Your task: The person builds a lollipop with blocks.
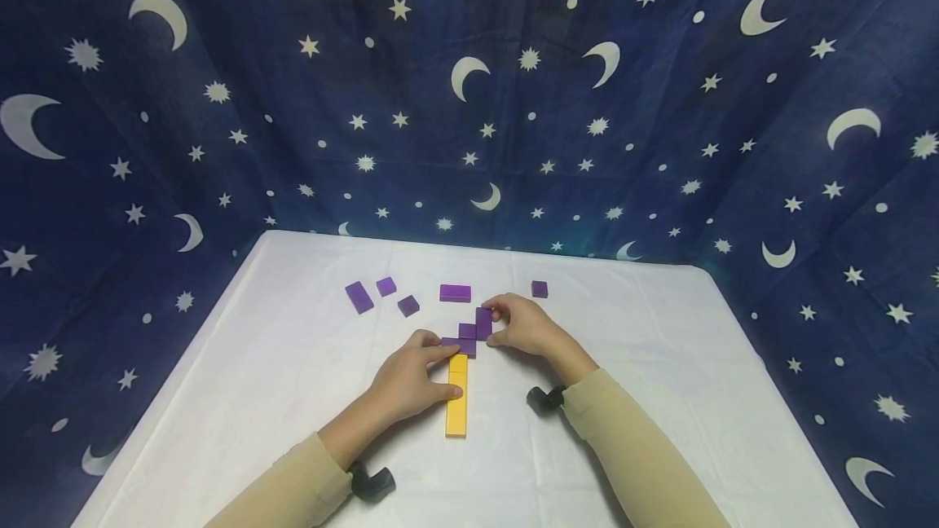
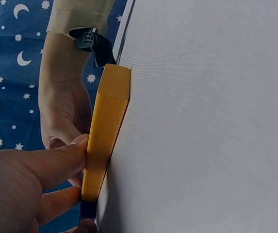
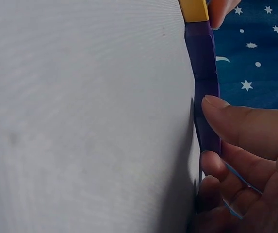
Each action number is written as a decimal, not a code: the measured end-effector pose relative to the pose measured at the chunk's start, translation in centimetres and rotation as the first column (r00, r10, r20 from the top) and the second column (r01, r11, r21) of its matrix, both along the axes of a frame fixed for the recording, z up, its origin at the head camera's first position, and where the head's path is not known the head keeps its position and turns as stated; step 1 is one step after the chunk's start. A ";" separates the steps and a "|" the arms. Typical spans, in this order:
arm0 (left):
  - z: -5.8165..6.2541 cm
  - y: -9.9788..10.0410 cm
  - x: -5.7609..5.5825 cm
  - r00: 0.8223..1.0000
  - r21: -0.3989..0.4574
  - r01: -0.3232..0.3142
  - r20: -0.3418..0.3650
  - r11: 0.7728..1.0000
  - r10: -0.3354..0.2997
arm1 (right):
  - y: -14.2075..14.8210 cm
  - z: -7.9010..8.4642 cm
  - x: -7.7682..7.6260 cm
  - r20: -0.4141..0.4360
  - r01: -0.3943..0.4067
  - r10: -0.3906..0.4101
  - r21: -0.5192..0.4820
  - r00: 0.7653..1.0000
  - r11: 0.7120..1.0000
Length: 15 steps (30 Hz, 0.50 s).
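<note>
Purple block (image 1: 483, 324) lies pinched in the right hand (image 1: 524, 327).

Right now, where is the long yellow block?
In the head view, the long yellow block lies lower middle, under the thumb of the left hand, just below the small yellow block.

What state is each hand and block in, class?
Left hand: touching blocks
Right hand: pinching lengthwise purple block
Long yellow block: flat, under left thumb
Short yellow block: flat, against long yellow block
Crosswise purple block: flat, touched
Lengthwise purple block: pinched
Middle purple square: flat, touching crosswise block
Leftmost purple oblong: loose, angled
Back purple oblong: loose
Left bright square: loose
Left dark square: loose
Right square: loose
</note>
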<state>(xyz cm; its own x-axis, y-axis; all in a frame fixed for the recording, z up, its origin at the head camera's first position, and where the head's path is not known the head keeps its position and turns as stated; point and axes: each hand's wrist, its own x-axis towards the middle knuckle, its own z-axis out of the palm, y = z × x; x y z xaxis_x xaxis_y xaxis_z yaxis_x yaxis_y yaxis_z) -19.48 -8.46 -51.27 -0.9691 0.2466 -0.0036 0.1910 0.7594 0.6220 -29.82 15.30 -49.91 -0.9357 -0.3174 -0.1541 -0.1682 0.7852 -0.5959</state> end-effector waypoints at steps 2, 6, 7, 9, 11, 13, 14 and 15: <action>0.0 0.0 0.0 1.000 0.000 -0.001 -0.002 1.000 0.001 | 0.0 0.0 0.0 -0.003 -0.002 0.002 0.001 1.000 1.000; -0.1 0.1 0.0 1.000 0.005 0.002 -0.001 1.000 -0.002 | 0.1 -0.1 0.0 -0.015 -0.015 0.015 0.006 1.000 1.000; -0.1 0.1 0.0 1.000 0.006 0.003 -0.002 1.000 -0.003 | 0.1 -0.1 0.0 -0.019 -0.019 0.019 0.008 1.000 1.000; -0.1 0.1 0.0 1.000 0.008 0.006 -0.001 1.000 -0.006 | 0.1 -0.1 0.0 -0.023 -0.022 0.022 0.010 1.000 1.000; -0.1 0.0 0.0 1.000 0.008 0.007 0.001 1.000 -0.007 | 0.1 -0.1 0.0 -0.021 -0.021 0.021 0.009 1.000 1.000; -0.1 0.0 0.1 1.000 0.008 0.007 0.002 1.000 -0.007 | 0.1 -0.1 0.0 -0.019 -0.018 0.018 0.012 1.000 1.000; -0.1 0.0 0.1 1.000 0.008 0.007 0.004 1.000 -0.007 | 0.1 -0.2 -0.1 -0.018 -0.016 0.016 0.011 1.000 1.000; -0.1 0.0 0.1 1.000 0.008 0.007 0.005 1.000 -0.007 | 0.1 -0.2 -0.1 -0.015 -0.014 0.014 0.009 1.000 1.000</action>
